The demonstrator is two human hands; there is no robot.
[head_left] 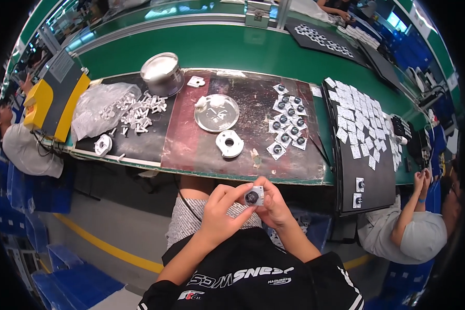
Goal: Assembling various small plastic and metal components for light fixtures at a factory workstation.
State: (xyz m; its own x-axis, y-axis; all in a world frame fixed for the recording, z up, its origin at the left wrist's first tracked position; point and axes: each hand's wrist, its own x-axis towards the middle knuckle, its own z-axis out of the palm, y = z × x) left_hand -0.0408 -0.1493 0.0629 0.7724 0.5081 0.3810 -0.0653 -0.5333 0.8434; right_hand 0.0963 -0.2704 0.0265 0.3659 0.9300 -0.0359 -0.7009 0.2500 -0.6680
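Observation:
In front of my lap, just off the table's near edge, both hands hold one small white square piece with a black round centre [251, 197]. My left hand [221, 212] pinches its left side between thumb and fingers. The fingers of my right hand [275, 207] are closed at its right side and partly hidden behind it. Beyond my hands, a white ring-shaped fixture [229, 144] lies on the worn mat [196, 155]. Several similar square pieces with black centres [289, 118] lie in a cluster to the right.
A round metal dish [216, 127] holds small white parts. Left of it are a metal tin [162, 75], a heap of white plastic pegs [140, 112], a clear plastic bag [101, 108] and a yellow-grey machine [57, 98]. A black board [368, 186] carries many white squares. Co-workers sit on both sides.

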